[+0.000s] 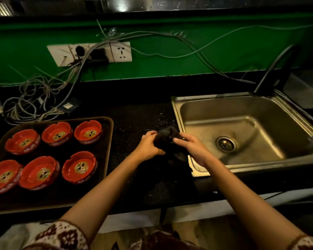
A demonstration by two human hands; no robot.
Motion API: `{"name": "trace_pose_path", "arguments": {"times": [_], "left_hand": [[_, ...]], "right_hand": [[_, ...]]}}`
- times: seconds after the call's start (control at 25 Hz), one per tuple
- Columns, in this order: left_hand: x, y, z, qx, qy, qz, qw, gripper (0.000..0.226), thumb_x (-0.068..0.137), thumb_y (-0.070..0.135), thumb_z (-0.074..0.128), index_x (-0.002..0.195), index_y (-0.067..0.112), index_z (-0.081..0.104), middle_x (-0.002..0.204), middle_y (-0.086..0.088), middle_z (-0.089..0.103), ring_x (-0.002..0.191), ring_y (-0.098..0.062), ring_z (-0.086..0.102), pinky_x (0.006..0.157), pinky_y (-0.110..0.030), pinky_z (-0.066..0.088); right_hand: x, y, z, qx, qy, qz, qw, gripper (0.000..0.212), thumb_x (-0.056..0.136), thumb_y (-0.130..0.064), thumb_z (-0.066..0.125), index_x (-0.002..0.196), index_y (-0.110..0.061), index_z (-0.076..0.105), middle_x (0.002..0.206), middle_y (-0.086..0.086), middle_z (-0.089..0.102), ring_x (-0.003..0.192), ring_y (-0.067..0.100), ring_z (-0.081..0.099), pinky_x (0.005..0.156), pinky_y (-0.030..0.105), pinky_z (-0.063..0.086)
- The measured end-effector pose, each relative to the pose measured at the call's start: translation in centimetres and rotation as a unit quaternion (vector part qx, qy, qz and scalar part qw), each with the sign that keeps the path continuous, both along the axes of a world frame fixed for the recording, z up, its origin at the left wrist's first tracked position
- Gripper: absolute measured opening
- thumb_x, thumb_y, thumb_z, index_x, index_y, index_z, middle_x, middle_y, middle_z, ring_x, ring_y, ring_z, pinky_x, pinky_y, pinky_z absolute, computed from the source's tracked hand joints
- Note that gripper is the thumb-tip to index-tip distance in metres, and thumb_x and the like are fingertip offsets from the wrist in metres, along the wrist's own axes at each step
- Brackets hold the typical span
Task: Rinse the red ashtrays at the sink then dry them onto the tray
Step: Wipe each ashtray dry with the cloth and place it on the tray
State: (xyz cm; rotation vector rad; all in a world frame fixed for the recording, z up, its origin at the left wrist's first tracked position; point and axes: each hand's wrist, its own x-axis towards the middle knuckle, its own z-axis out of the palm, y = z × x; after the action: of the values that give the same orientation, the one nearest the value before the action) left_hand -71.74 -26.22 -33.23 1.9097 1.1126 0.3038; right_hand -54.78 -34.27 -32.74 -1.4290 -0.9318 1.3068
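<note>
Six red ashtrays (pixel 56 133) are set in two rows of three on a dark tray (pixel 43 199) at the left of the counter, each upright, with a printed emblem in its bowl; whether they are fully dry cannot be told in this dim light. Just right of the tray, above a black mesh mat (pixel 134 120), a dark cloth (pixel 165 139) is gripped by both hands: the left hand (pixel 148 147) is curled round its left side and the right hand (pixel 192 148) is closed on its right side. No ashtray can be made out inside the bunched cloth. The steel sink (pixel 242 123) at the right holds nothing, and no running water is seen over its drain (pixel 225 143). Rinsing and drying are therefore judged finished or nearly so, with little left but the cloth to be put down. Behind, a socket panel (pixel 90 53) and tangled cables (pixel 34 98) are seen against the green wall.
</note>
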Motion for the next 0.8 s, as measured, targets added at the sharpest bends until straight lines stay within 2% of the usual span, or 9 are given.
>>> {"name": "trace_pose_path", "arguments": {"times": [0.12,0.2,0.28,0.36,0.44,0.52,0.6,0.68,0.8], "left_hand": [[-0.5,-0.1,1.6,-0.197,-0.202,0.062,0.957,0.033,0.075,-0.005,0.068,0.107,0.005,0.066,0.103,-0.009,0.07,0.099,-0.027,0.065,0.085,-0.03,0.054],[-1.1,-0.4,2.0,-0.256,-0.236,0.106,0.931,0.026,0.078,-0.002,0.066,0.102,0.006,0.068,0.103,-0.014,0.071,0.098,-0.031,0.067,0.089,-0.039,0.053],[-1.6,-1.0,2.2,-0.272,-0.235,0.132,0.924,0.024,0.08,-0.001,0.064,0.102,0.007,0.068,0.102,-0.014,0.071,0.097,-0.029,0.068,0.09,-0.039,0.053],[-2.3,-1.9,2.2,-0.283,-0.232,0.16,0.917,0.025,0.082,-0.001,0.062,0.105,0.007,0.068,0.102,-0.013,0.071,0.095,-0.026,0.069,0.089,-0.036,0.054],[-3.4,-2.3,1.8,-0.275,-0.204,0.192,0.92,0.024,0.084,-0.001,0.059,0.104,0.009,0.067,0.101,-0.012,0.071,0.091,-0.024,0.068,0.086,-0.035,0.054],[-4.6,-2.2,0.9,-0.244,-0.162,0.228,0.928,0.024,0.085,-0.003,0.057,0.104,0.009,0.066,0.101,-0.012,0.069,0.089,-0.022,0.066,0.081,-0.032,0.053],[-5.2,-1.9,0.1,-0.178,-0.079,0.266,0.944,0.026,0.083,0.002,0.062,0.108,0.009,0.066,0.105,-0.011,0.068,0.097,-0.024,0.064,0.085,-0.034,0.052],[-5.6,-1.8,-0.5,-0.105,0.053,0.289,0.95,0.034,0.08,0.012,0.069,0.114,0.012,0.064,0.112,-0.01,0.066,0.106,-0.024,0.062,0.093,-0.032,0.049],[-6.4,-3.3,-0.3,-0.081,0.174,0.296,0.936,0.049,0.077,0.024,0.073,0.12,0.006,0.058,0.115,-0.011,0.062,0.109,-0.026,0.059,0.083,-0.027,0.044]], "right_hand": [[0.4,0.2,2.3,-0.051,0.134,0.018,0.99,0.021,0.096,-0.025,0.049,0.104,-0.013,0.066,0.102,0.009,0.07,0.087,0.014,0.069,0.078,0.025,0.056],[0.3,0.6,2.6,-0.076,0.124,0.053,0.988,0.034,0.093,-0.039,0.052,0.109,-0.012,0.066,0.105,0.009,0.071,0.096,0.019,0.069,0.085,0.03,0.055],[-0.2,0.9,2.0,-0.092,0.076,0.081,0.989,0.043,0.087,-0.044,0.06,0.11,-0.008,0.066,0.104,0.012,0.071,0.097,0.024,0.068,0.087,0.036,0.054],[-0.9,1.4,1.0,-0.098,0.021,0.084,0.991,0.039,0.083,-0.037,0.068,0.105,-0.005,0.065,0.097,0.013,0.071,0.086,0.026,0.069,0.073,0.032,0.058],[-1.4,2.1,-0.3,-0.102,-0.034,0.058,0.992,0.025,0.082,-0.029,0.07,0.098,-0.011,0.063,0.084,0.005,0.064,0.065,0.017,0.061,0.044,0.022,0.045],[-1.2,2.9,-1.6,-0.111,-0.075,0.006,0.991,0.011,0.084,-0.021,0.067,0.092,-0.017,0.061,0.076,0.002,0.057,0.058,0.014,0.051,0.04,0.021,0.033],[-0.9,3.3,-2.4,-0.1,-0.228,-0.039,0.968,0.009,0.086,-0.017,0.063,0.094,-0.015,0.062,0.084,0.006,0.06,0.076,0.022,0.058,0.058,0.029,0.045],[-1.8,3.1,-2.8,-0.062,-0.408,-0.052,0.909,0.019,0.086,-0.023,0.062,0.102,-0.013,0.063,0.101,0.008,0.062,0.098,0.027,0.057,0.081,0.035,0.048],[-5.9,2.1,-2.2,0.012,-0.5,0.052,0.864,0.035,0.083,-0.041,0.063,0.107,-0.017,0.059,0.113,0.004,0.053,0.111,0.025,0.045,0.092,0.04,0.04]]}}
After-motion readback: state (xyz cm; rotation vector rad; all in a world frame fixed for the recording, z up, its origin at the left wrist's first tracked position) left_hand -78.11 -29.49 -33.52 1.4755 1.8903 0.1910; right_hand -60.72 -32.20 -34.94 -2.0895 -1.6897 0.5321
